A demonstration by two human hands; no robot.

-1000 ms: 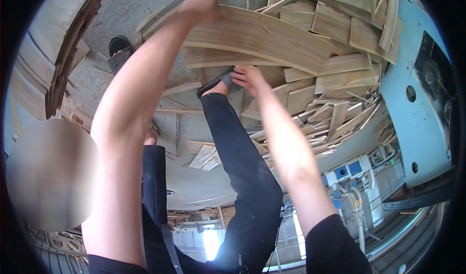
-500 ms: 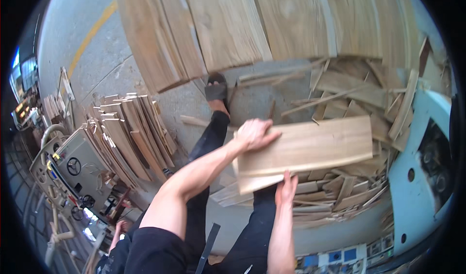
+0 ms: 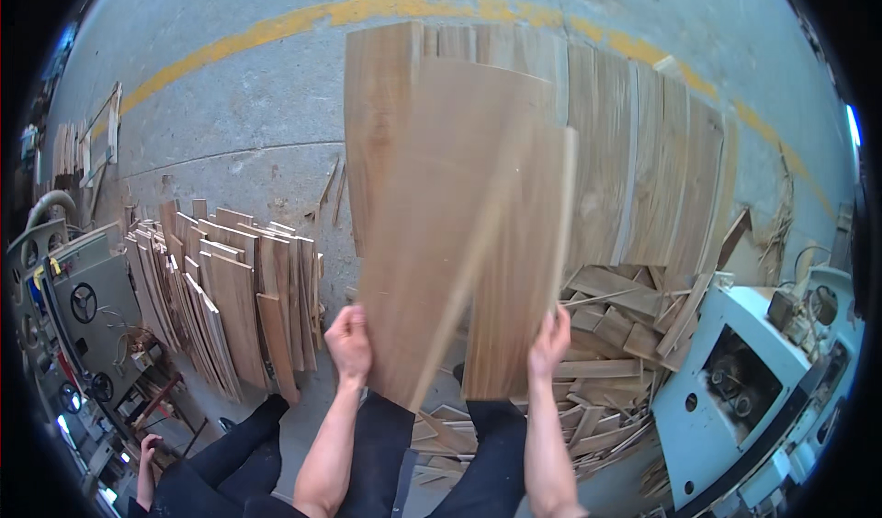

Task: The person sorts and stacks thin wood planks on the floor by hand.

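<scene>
My left hand (image 3: 349, 345) is closed around the lower left edge of a wide, pale wooden board (image 3: 423, 197), blurred by motion. A second, narrower board (image 3: 511, 334) has its right edge in my right hand (image 3: 549, 342), whose fingers are closed on it. Both boards point away from me and lean together in a narrow V, apart at the near ends. The left board overlaps the right one toward the far end.
Boards laid side by side (image 3: 643, 151) are ahead. Upright boards (image 3: 234, 288) stand left, near a grey machine with handwheels (image 3: 87, 307). Offcuts (image 3: 606, 399) lie right, before a light blue machine (image 3: 680, 426). A co-worker's hand (image 3: 147, 449) and dark-clothed leg (image 3: 234, 444) show lower left.
The wood held crosswise at my right has come to the middle and now points away from me as two separated boards. My left hand has moved from its top to its left edge.
</scene>
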